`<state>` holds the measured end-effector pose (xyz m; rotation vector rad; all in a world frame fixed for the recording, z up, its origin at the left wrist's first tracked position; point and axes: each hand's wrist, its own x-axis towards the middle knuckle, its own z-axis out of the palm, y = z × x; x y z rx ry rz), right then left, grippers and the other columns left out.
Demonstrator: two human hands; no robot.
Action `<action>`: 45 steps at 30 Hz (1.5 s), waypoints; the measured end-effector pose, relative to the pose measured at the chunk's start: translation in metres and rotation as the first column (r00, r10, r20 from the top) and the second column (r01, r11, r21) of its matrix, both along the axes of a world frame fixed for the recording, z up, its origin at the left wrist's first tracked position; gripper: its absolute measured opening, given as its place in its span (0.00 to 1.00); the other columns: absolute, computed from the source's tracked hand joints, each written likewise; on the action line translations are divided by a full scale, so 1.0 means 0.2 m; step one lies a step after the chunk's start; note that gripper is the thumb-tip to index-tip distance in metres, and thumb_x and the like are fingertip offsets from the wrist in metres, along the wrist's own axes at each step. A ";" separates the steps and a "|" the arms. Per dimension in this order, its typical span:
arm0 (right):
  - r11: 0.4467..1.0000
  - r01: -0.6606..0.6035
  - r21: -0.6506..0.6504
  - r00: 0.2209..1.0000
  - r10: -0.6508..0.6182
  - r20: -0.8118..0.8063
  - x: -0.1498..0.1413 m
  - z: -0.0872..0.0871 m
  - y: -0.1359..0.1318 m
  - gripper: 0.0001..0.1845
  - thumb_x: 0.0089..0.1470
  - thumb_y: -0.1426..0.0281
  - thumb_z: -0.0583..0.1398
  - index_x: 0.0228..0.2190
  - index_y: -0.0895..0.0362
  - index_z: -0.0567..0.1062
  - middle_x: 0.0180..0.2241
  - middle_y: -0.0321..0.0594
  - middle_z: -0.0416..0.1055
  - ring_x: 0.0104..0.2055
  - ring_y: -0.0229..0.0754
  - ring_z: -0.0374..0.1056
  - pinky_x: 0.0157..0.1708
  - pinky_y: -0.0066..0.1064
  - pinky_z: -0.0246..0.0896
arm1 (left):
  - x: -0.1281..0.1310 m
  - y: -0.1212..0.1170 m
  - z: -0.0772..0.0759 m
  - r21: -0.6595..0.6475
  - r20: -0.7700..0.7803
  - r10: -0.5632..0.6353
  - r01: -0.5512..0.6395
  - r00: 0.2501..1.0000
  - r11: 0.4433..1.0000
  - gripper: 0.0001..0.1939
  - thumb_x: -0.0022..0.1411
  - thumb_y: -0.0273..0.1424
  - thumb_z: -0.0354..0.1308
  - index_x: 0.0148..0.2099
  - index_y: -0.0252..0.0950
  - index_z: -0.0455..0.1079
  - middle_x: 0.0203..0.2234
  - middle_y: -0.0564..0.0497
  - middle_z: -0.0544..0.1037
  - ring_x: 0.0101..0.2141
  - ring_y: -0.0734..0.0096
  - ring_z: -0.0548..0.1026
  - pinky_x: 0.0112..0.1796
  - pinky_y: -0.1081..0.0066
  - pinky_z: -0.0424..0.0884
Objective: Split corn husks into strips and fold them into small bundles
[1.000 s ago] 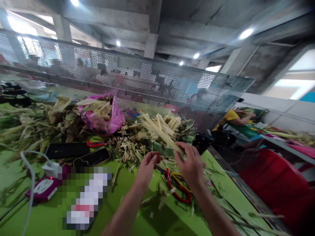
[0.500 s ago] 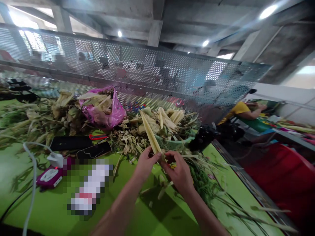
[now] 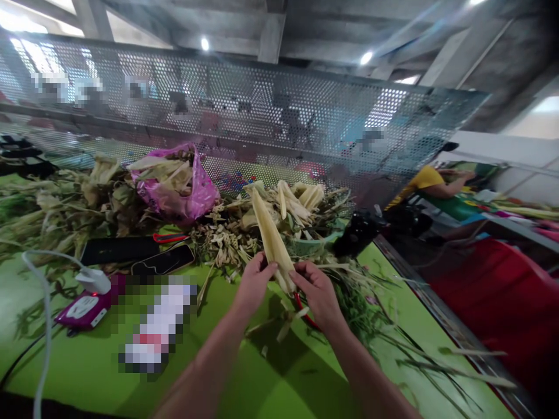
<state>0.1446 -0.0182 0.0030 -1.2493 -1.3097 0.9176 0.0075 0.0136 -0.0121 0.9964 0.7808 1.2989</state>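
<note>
A long pale-yellow corn husk (image 3: 271, 233) stands tilted away from me, its lower end between my two hands. My left hand (image 3: 253, 285) pinches its left edge with thumb and fingers. On the opposite edge, my right hand (image 3: 321, 294) grips it the same way. A red curved piece, perhaps a tool handle (image 3: 305, 314), shows under my right hand; whether that hand also holds it I cannot tell. Beneath, small husk scraps (image 3: 283, 331) lie on the green tabletop (image 3: 244, 384). Beyond the husk is a green basin (image 3: 312, 247) heaped with more husks (image 3: 301, 203).
At left, a pink plastic bag (image 3: 203, 189) of husks stands beside dried plant piles (image 3: 56, 203). Phones (image 3: 163, 260), a purple power strip (image 3: 85, 308) and a white cable (image 3: 41, 326) lie nearby. A perforated metal screen (image 3: 244, 116) runs behind. A person in yellow (image 3: 430, 180) sits right.
The husk has turned and opened, so its broad face now shows towards me. My hands have spread slightly to its two edges. The red piece has come into view below.
</note>
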 end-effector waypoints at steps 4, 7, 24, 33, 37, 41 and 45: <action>0.999 -0.023 0.048 0.982 0.014 0.186 -0.02 -0.03 -0.01 0.09 0.52 0.63 0.60 0.30 0.56 0.71 0.26 0.35 0.69 0.27 0.39 0.64 0.27 0.29 0.59 | 0.01 -0.03 0.01 0.032 -0.109 0.050 -0.047 0.993 0.998 0.08 0.57 0.33 0.57 0.38 0.36 0.67 0.33 0.50 0.74 0.35 0.71 0.71 0.38 0.72 0.67; 0.994 0.016 0.104 0.904 -0.059 0.424 -0.02 -0.02 -0.02 0.05 0.50 0.68 0.59 0.32 0.55 0.71 0.27 0.36 0.71 0.28 0.41 0.66 0.30 0.31 0.59 | 0.02 -0.04 0.02 0.051 -0.200 0.046 -0.037 0.979 0.998 0.14 0.51 0.34 0.64 0.38 0.36 0.64 0.31 0.51 0.73 0.34 0.71 0.71 0.37 0.71 0.67; 0.999 0.018 -0.029 0.991 -0.022 -0.133 0.00 0.02 0.00 0.13 0.47 0.59 0.63 0.30 0.57 0.73 0.26 0.38 0.73 0.25 0.40 0.67 0.27 0.31 0.63 | -0.01 0.00 0.03 0.001 -0.098 0.054 -0.054 0.994 0.999 0.13 0.49 0.35 0.64 0.34 0.33 0.66 0.27 0.51 0.73 0.28 0.74 0.71 0.33 0.72 0.67; 0.999 0.009 -0.034 0.984 -0.015 -0.179 0.00 0.03 0.00 0.12 0.47 0.62 0.63 0.31 0.56 0.73 0.26 0.36 0.72 0.26 0.39 0.66 0.28 0.30 0.63 | -0.02 0.00 0.01 -0.089 0.022 0.023 -0.021 0.999 0.996 0.14 0.49 0.38 0.64 0.32 0.33 0.69 0.25 0.53 0.73 0.27 0.76 0.70 0.32 0.73 0.67; 0.991 0.082 0.105 0.996 -0.083 0.012 0.01 0.01 0.00 0.19 0.51 0.64 0.62 0.45 0.54 0.70 0.25 0.32 0.68 0.26 0.38 0.64 0.27 0.29 0.60 | -0.02 0.00 0.01 -0.093 0.032 0.017 -0.014 0.999 0.996 0.14 0.50 0.39 0.63 0.32 0.32 0.69 0.25 0.53 0.73 0.26 0.75 0.70 0.32 0.72 0.68; 0.959 0.060 0.276 0.941 -0.146 0.306 0.03 0.01 -0.01 0.14 0.56 0.67 0.56 0.45 0.51 0.73 0.29 0.35 0.71 0.31 0.41 0.67 0.33 0.31 0.61 | -0.02 0.00 0.00 -0.103 0.061 -0.003 0.009 0.998 0.995 0.15 0.51 0.40 0.63 0.32 0.32 0.70 0.24 0.53 0.73 0.25 0.75 0.70 0.33 0.71 0.69; 0.941 -0.012 0.339 0.862 -0.163 0.480 0.04 0.02 -0.02 0.10 0.57 0.70 0.54 0.34 0.53 0.76 0.36 0.40 0.74 0.40 0.45 0.69 0.42 0.34 0.62 | -0.02 0.00 0.00 -0.129 0.102 -0.032 0.045 0.994 0.991 0.15 0.50 0.39 0.64 0.32 0.31 0.72 0.23 0.52 0.74 0.25 0.74 0.71 0.34 0.70 0.69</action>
